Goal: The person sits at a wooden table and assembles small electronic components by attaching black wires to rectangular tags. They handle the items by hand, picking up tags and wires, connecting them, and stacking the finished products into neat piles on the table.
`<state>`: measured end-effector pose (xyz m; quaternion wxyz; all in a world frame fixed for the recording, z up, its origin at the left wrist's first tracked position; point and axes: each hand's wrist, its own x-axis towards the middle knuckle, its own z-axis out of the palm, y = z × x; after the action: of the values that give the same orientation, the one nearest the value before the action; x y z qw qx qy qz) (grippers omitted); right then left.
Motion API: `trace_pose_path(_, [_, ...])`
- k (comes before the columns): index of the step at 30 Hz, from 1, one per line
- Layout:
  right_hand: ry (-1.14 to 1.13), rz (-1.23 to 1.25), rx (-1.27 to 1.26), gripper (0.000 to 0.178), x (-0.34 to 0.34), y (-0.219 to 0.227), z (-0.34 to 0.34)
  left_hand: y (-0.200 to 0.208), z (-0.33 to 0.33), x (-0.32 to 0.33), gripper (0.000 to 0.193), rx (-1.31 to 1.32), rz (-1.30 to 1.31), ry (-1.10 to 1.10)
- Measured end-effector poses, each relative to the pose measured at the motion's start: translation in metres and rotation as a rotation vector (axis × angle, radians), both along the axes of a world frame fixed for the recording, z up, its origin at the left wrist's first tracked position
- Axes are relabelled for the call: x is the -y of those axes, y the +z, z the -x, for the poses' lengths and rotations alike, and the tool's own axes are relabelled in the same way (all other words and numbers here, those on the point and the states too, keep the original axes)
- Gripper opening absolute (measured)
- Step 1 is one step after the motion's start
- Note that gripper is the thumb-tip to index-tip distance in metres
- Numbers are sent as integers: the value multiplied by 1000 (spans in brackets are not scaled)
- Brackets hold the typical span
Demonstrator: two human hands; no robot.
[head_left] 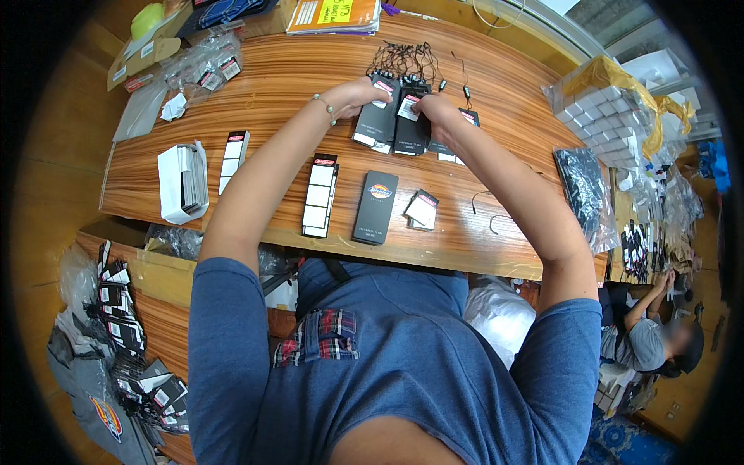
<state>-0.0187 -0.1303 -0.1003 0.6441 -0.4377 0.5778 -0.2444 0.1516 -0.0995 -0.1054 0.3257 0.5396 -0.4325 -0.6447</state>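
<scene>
Toward the far side of the wooden table, my left hand (358,98) is closed on a stack of black hang tags (374,124), its thumb on the small white-and-red label on top. Beside it my right hand (439,113) grips another stack of black hang tags (411,133), thumb also near the top label. The fingers under both stacks are hidden. Black strings (403,58) run from the tags' tops and spread over the table beyond. More labelled tags (468,118) lie partly under my right hand. Nearer me are a single black tag stack (376,208) and small square labels (421,209).
Long label strips (318,195) lie near the front edge. At left stand a white box of cards (184,182) and plastic bags (203,70). A box of small white packets (601,112) and a bagged black bundle (580,186) sit at right. Another person (655,341) works at far right.
</scene>
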Motion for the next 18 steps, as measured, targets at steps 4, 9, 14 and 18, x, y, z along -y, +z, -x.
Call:
trace_pose_path(4, [11,29,-21,18,-2,3,2,4,-12,-3,31,109,-36,41])
trace_pose_path(9, [4,22,-61,17,-9,6,-3,5,-19,-2,33,104,-58,19])
trace_pose_path(14, [18,-28,-112,19,-18,14,-12,2,-21,-6,30,54,-59,26])
trace_pose_path(18, [-9,-22,-43,16,-23,19,-15,-8,-27,-5,29,-62,-22,31])
